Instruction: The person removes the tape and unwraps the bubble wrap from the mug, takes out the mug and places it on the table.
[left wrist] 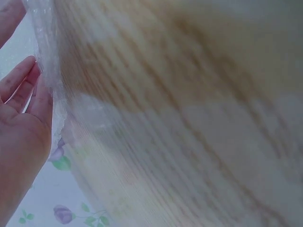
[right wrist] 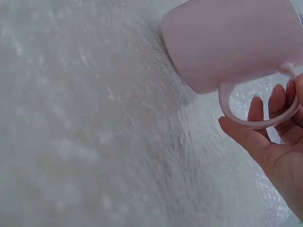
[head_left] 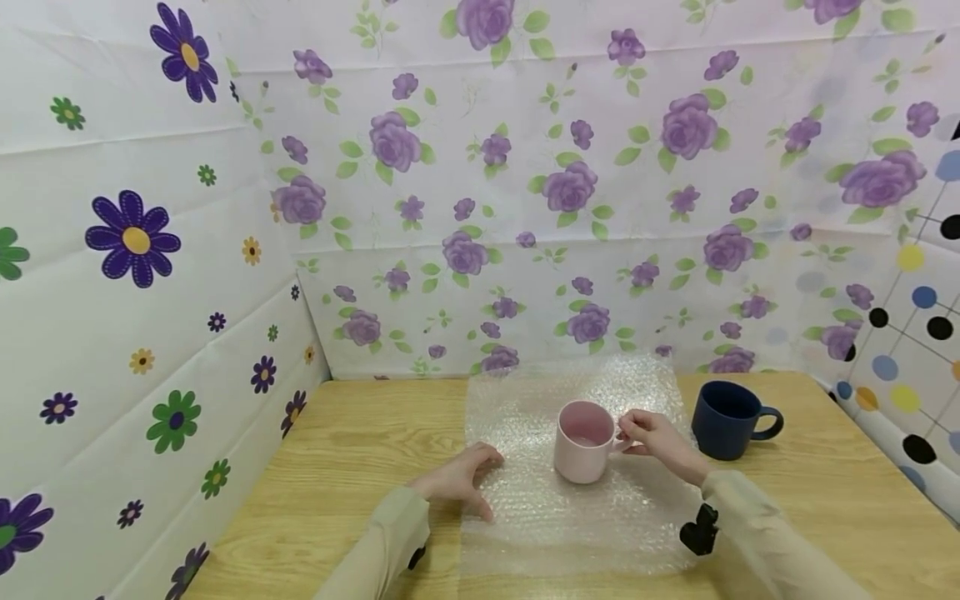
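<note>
A pink mug stands upright on a sheet of bubble wrap spread over the wooden table. My right hand grips its handle, with fingers passing through the loop in the right wrist view. At the sheet's left edge rests my left hand, thumb and fingers spread apart, touching the wrap and holding nothing. The left wrist view shows that hand beside the wrap's edge.
A dark blue mug stands on the table right of the wrap, its handle pointing right. Flowered cloth hangs behind the table, with more patterned cloth along the left side and dotted cloth on the right.
</note>
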`<state>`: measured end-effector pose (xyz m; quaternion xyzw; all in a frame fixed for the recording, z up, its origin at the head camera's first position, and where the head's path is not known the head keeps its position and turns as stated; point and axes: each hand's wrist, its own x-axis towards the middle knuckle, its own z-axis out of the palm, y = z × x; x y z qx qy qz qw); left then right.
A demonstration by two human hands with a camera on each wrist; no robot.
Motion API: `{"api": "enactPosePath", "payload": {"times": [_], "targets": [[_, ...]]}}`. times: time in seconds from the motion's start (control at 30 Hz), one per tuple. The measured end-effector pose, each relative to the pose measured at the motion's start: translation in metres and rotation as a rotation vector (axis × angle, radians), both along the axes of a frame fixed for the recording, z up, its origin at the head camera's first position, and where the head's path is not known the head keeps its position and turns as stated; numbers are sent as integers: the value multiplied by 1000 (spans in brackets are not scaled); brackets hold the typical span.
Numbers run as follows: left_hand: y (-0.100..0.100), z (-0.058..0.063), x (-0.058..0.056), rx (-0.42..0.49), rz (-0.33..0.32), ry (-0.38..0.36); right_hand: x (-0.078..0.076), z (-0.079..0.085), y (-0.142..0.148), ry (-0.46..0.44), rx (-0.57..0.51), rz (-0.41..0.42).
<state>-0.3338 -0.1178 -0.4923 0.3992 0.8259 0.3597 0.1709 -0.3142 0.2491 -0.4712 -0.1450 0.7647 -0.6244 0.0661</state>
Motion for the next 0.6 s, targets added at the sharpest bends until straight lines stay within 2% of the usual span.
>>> {"api": "enactPosePath", "payload": {"times": [0.23, 0.6], "targets": [[0, 0, -1, -20, 12, -6, 11, 8, 20, -39, -17, 36], [1, 0, -2, -19, -6, 12, 30, 16, 57, -1, -22, 55]]}}
